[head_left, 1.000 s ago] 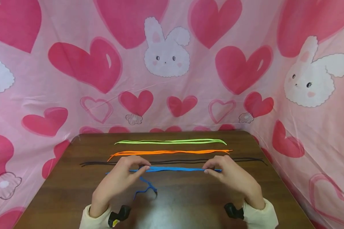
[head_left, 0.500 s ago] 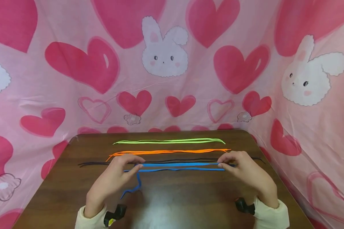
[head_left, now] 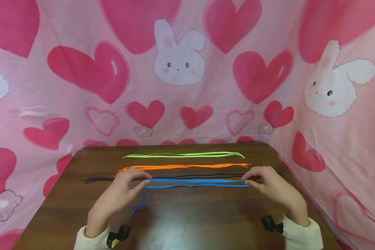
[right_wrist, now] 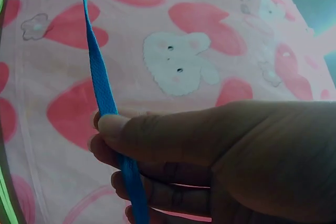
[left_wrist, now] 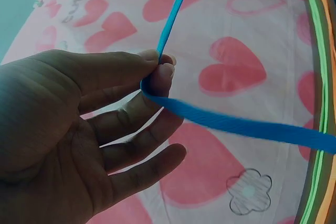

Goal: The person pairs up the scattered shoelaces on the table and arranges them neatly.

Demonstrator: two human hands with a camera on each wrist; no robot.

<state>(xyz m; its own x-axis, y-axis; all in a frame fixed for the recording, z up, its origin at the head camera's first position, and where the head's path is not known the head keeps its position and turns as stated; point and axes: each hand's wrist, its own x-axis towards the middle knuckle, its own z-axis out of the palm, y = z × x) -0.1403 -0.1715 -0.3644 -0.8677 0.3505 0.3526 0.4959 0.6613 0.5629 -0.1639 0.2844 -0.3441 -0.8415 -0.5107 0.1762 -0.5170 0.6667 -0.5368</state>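
Stretched level between my two hands is a flat blue shoelace (head_left: 193, 181). My left hand (head_left: 122, 191) pinches it between thumb and forefinger; in the left wrist view the lace bends round the fingertip while the other fingers spread loosely. A loose end of blue lace (head_left: 140, 203) dangles below this hand. At the other side my right hand (head_left: 276, 189) pinches the lace under its thumb, and the right wrist view shows the lace (right_wrist: 100, 77) running down past the fingers. A second blue strand (head_left: 197, 185) runs parallel, just nearer to me.
Beyond the blue lace, a dark lace (head_left: 187, 177), an orange lace (head_left: 187, 166) and a lime-green lace (head_left: 184, 155) lie in rows across the brown table (head_left: 187, 218). Pink cloth with hearts and rabbits (head_left: 179, 52) hangs behind and at both sides.
My hands have moved apart, the left one leftward and the right one rightward along the lace. The bunched blue strands now show as two separate lines, and the dangling end has shifted left.
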